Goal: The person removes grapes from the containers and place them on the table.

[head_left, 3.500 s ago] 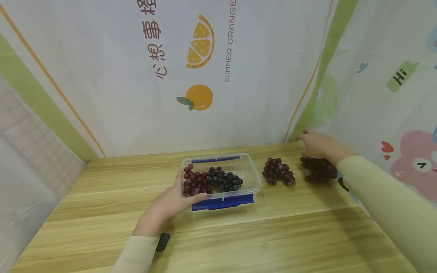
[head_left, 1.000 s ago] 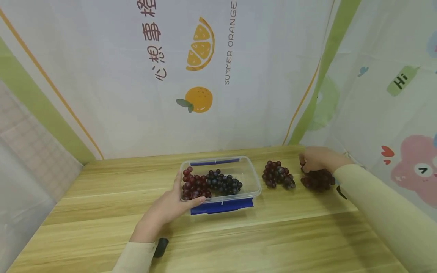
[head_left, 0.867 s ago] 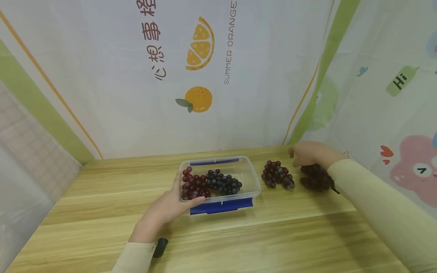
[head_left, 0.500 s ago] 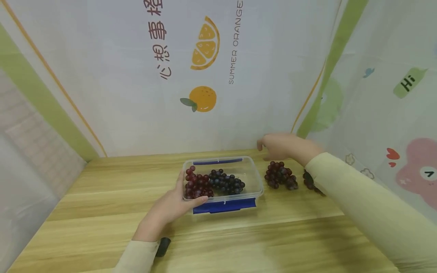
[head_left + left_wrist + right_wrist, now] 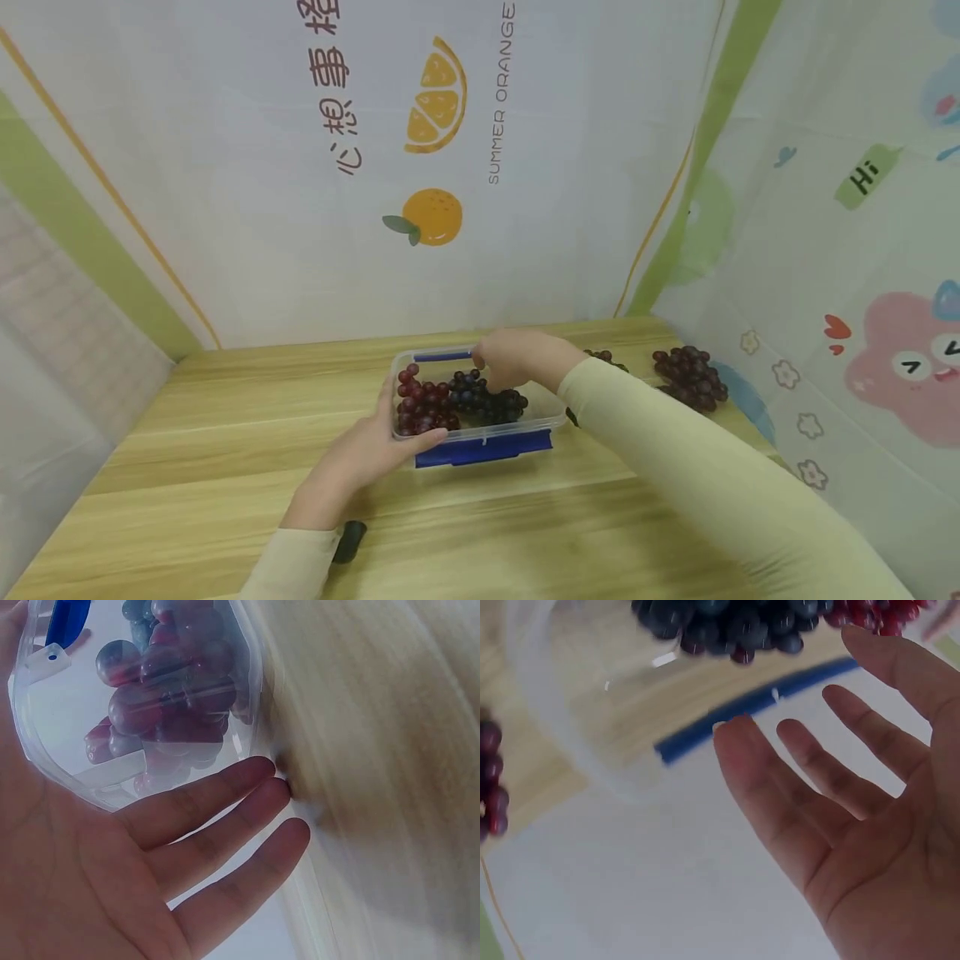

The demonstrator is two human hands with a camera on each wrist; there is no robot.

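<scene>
A clear plastic container (image 5: 557, 418) with blue side latches stands lidless on the table. Inside it, a bunch of red grapes (image 5: 426, 407) lies at the left, beside a bunch of black grapes (image 5: 502, 408). My left hand (image 5: 373, 443) rests against the container's left end, thumb along the near rim; in the left wrist view its fingers (image 5: 217, 844) lie fairly straight by the wall. My right hand (image 5: 517, 357) is over the far side of the container, partly covering the black grapes. In the right wrist view its fingers (image 5: 746, 761) are spread, holding nothing.
Right of the container, a dark red grape bunch (image 5: 606, 358) is mostly hidden by my right sleeve (image 5: 675, 454). Farther right, another grape bunch (image 5: 690, 377) lies by the side curtain (image 5: 825, 250). A printed white curtain (image 5: 300, 275) hangs along the wooden table's (image 5: 225, 467) back edge.
My right hand has moved left, from the far-right grape bunch past the middle bunch to over the container. The far-right bunch now shows uncovered. My left hand has kept its place.
</scene>
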